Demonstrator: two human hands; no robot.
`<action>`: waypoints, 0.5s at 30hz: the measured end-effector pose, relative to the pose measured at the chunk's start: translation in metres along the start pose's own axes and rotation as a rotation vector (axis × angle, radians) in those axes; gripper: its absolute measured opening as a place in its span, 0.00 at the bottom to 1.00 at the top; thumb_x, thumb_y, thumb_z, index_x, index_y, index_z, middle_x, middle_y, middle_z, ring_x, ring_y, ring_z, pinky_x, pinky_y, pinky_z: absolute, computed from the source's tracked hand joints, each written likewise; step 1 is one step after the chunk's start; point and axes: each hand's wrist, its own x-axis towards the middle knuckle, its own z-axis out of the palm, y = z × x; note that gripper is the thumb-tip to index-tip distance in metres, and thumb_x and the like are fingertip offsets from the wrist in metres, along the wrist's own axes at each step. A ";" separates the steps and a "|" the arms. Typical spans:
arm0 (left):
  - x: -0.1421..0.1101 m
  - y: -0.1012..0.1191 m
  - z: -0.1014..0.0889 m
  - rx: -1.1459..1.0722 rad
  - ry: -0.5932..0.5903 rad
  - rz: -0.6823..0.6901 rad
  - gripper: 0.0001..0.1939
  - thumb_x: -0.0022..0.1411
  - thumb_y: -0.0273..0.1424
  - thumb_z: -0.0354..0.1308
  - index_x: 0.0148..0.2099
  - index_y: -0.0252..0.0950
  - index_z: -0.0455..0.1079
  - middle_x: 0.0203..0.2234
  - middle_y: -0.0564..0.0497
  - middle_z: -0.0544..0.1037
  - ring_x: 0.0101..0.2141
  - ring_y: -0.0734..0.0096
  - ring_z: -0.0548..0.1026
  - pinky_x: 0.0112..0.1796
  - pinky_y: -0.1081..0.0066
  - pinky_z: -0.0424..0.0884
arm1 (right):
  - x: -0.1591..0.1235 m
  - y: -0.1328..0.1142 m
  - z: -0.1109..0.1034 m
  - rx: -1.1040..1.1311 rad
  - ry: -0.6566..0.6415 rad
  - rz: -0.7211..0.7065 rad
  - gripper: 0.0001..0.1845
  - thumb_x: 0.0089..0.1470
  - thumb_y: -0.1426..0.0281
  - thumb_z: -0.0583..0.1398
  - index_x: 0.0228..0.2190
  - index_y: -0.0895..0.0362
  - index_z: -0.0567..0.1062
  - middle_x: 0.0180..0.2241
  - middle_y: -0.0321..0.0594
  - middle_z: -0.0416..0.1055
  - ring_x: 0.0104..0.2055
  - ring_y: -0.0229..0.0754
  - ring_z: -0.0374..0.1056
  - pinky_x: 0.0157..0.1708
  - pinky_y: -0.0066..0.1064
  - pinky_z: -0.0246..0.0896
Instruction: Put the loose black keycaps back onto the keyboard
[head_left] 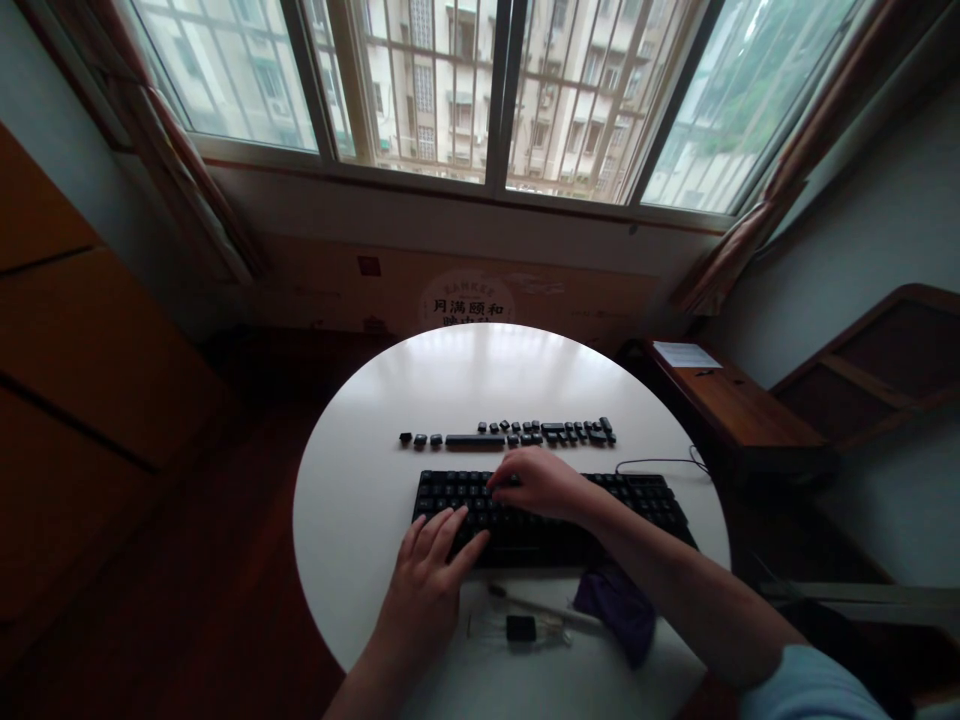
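A black keyboard [517, 550] lies on the round white table, some of its keys hidden under my hands. My left hand [431, 565] rests with fingers spread on its near left part. My right hand [541, 483] reaches across the keyboard, thumb and fingertips pinched together over the upper keys; whatever they hold is too small to make out. Behind the keyboard, loose black keycaps [576, 432] lie in rows, with a long space bar keycap [475, 441] among them. Nearer me are a thin brush [551, 607] and a small black block with thin wires [520, 628].
A crumpled purple cloth [619, 610] lies under my right forearm. The keyboard's cable [660, 461] runs off the right side of the white table [360, 590]. A wooden side table [757, 410] with papers [685, 355] stands at the right, below a barred window.
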 end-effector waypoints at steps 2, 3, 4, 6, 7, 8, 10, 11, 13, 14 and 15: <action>0.001 0.001 0.000 0.008 -0.015 -0.015 0.27 0.60 0.19 0.49 0.55 0.47 0.74 0.57 0.46 0.73 0.56 0.57 0.68 0.58 0.53 0.60 | 0.024 0.015 -0.011 -0.078 0.080 0.112 0.10 0.56 0.69 0.63 0.40 0.51 0.83 0.38 0.38 0.80 0.43 0.41 0.73 0.43 0.29 0.62; 0.001 0.002 0.000 0.011 -0.021 -0.021 0.26 0.61 0.20 0.50 0.55 0.48 0.74 0.57 0.47 0.73 0.56 0.57 0.69 0.58 0.53 0.60 | 0.037 0.021 -0.015 -0.129 0.102 0.173 0.11 0.57 0.69 0.62 0.41 0.52 0.83 0.40 0.39 0.80 0.44 0.42 0.73 0.44 0.29 0.62; 0.002 0.003 0.000 0.013 -0.026 -0.025 0.25 0.61 0.21 0.51 0.55 0.48 0.74 0.57 0.47 0.73 0.56 0.56 0.69 0.58 0.53 0.60 | 0.049 0.027 -0.017 -0.173 0.111 0.224 0.12 0.58 0.68 0.61 0.42 0.52 0.83 0.41 0.40 0.80 0.46 0.43 0.73 0.45 0.30 0.62; 0.002 0.003 0.001 0.018 -0.033 -0.032 0.24 0.61 0.22 0.52 0.55 0.49 0.74 0.57 0.48 0.73 0.56 0.56 0.69 0.58 0.53 0.60 | 0.071 0.036 -0.020 -0.224 0.100 0.275 0.14 0.59 0.67 0.60 0.44 0.54 0.82 0.43 0.43 0.79 0.47 0.45 0.72 0.45 0.31 0.62; 0.002 0.003 0.001 0.021 -0.035 -0.033 0.24 0.61 0.22 0.52 0.55 0.49 0.74 0.57 0.48 0.73 0.56 0.56 0.69 0.58 0.53 0.60 | 0.079 0.039 -0.019 -0.231 0.089 0.283 0.15 0.59 0.66 0.61 0.45 0.55 0.82 0.44 0.44 0.79 0.47 0.46 0.72 0.45 0.31 0.63; 0.002 0.004 0.001 0.026 -0.037 -0.033 0.24 0.62 0.22 0.53 0.56 0.50 0.73 0.58 0.48 0.73 0.56 0.56 0.69 0.57 0.53 0.60 | 0.086 0.042 -0.018 -0.234 0.078 0.285 0.15 0.58 0.64 0.62 0.45 0.56 0.82 0.44 0.44 0.79 0.48 0.47 0.72 0.45 0.31 0.63; 0.002 0.004 0.001 0.037 -0.038 -0.026 0.24 0.63 0.24 0.53 0.58 0.52 0.71 0.59 0.48 0.72 0.57 0.57 0.69 0.57 0.54 0.61 | 0.095 0.045 -0.014 -0.243 0.053 0.293 0.18 0.57 0.61 0.63 0.45 0.55 0.82 0.45 0.45 0.79 0.48 0.47 0.71 0.44 0.31 0.63; 0.002 0.004 0.000 0.041 -0.037 -0.022 0.24 0.64 0.25 0.54 0.59 0.52 0.71 0.59 0.47 0.71 0.57 0.57 0.68 0.57 0.54 0.61 | 0.097 0.046 -0.011 -0.247 0.041 0.298 0.18 0.56 0.60 0.64 0.46 0.55 0.82 0.46 0.45 0.78 0.48 0.47 0.71 0.44 0.31 0.63; 0.002 0.005 0.000 0.045 -0.033 -0.020 0.23 0.65 0.27 0.54 0.59 0.53 0.70 0.60 0.47 0.70 0.57 0.57 0.68 0.57 0.53 0.61 | 0.100 0.047 -0.007 -0.253 0.022 0.310 0.19 0.55 0.59 0.65 0.46 0.54 0.82 0.46 0.44 0.78 0.48 0.46 0.71 0.44 0.30 0.63; 0.002 0.005 0.000 0.044 -0.029 -0.020 0.22 0.65 0.28 0.55 0.59 0.52 0.71 0.60 0.47 0.71 0.57 0.57 0.68 0.57 0.53 0.61 | 0.101 0.047 -0.005 -0.256 0.016 0.314 0.18 0.55 0.60 0.65 0.45 0.54 0.82 0.45 0.44 0.79 0.48 0.46 0.72 0.44 0.29 0.63; 0.003 0.005 0.000 0.041 -0.024 -0.021 0.22 0.65 0.28 0.55 0.58 0.52 0.71 0.59 0.47 0.71 0.57 0.57 0.68 0.57 0.53 0.61 | 0.102 0.047 -0.004 -0.258 0.012 0.316 0.17 0.55 0.60 0.65 0.44 0.53 0.82 0.44 0.43 0.79 0.47 0.46 0.72 0.43 0.29 0.63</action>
